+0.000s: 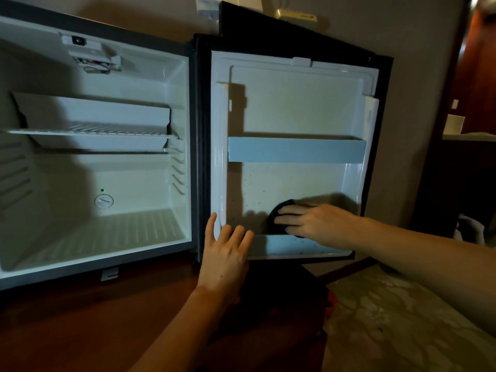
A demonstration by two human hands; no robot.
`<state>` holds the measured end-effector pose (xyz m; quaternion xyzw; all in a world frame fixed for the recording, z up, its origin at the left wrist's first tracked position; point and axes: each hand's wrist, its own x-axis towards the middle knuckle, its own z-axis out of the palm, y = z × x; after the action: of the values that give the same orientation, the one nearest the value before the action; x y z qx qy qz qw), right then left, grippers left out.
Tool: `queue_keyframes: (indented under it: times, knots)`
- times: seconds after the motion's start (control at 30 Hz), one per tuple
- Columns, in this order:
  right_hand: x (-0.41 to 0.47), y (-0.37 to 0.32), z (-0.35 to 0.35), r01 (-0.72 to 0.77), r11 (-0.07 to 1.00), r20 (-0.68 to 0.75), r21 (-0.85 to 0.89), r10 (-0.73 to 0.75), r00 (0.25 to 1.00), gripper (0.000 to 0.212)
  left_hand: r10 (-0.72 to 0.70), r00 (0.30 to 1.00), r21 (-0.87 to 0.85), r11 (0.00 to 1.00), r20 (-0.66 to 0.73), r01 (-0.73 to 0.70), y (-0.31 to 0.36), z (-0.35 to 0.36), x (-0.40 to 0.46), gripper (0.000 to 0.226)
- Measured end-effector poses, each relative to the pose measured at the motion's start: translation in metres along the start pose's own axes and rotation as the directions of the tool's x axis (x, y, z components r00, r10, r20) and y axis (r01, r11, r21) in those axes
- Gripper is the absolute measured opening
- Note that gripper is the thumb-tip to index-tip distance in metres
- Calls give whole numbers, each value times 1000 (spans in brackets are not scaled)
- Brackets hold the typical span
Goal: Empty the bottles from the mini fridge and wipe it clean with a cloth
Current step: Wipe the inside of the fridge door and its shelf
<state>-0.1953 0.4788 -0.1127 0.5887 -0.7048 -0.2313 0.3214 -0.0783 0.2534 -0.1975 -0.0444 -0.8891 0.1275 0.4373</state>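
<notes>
Mini fridge [94,170] stands open, left. Right hand [308,220] presses dark cloth [276,214] flat-fingered against lower door liner [295,108]. Left hand [225,253], fingers straight, braces door's near-left corner.

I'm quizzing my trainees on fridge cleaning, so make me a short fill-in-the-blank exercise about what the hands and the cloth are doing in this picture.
1. The right hand presses a dark cloth against the inside of the fridge ____.
2. The left hand rests with straight fingers on the door's lower ____ corner.
3. The number of bottles visible in the fridge cabinet is ____.
4. The door shelf lies ____ the cloth.

Missing words: door; left; zero; above
</notes>
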Motion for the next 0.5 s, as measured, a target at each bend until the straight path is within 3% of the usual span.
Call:
queue_keyframes:
  times: [0.1, 0.17, 0.23, 0.27, 0.33, 0.4, 0.5]
  knots:
    - [3, 2, -8, -13, 1000, -14, -22, 13, 1000, 41, 5, 1000, -25, 1000, 15, -4, 0, 0, 1, 52]
    - [11, 3, -15, -224, 973, -115, 61, 230, 966, 58, 7, 1000, -35, 999, 20, -6, 0, 0, 2, 54]
    - [21, 2, -22, -442, 873, -234, 208, 483, 844, 68, 9, 1000, -32, 999, 22, -8, -1, 0, 2, 54]
    - [26, 0, -25, -486, 840, -258, 240, 538, 802, 68, 11, 1000, -28, 1000, 24, -10, -1, 0, 2, 54]
    - [26, -3, -21, -423, 891, -269, 164, 453, 850, 60, 13, 1000, -24, 1000, 23, -12, -2, 1, 1, 53]
    - [14, -5, -8, -184, 983, -182, 24, 185, 966, 46, 13, 1000, -24, 1000, 8, -13, -2, 1, 0, 53]
    - [4, -4, -6, 54, 996, -7, -75, -55, 998, 37, 13, 1000, -26, 1000, 11, -12, -1, 0, 1, 53]
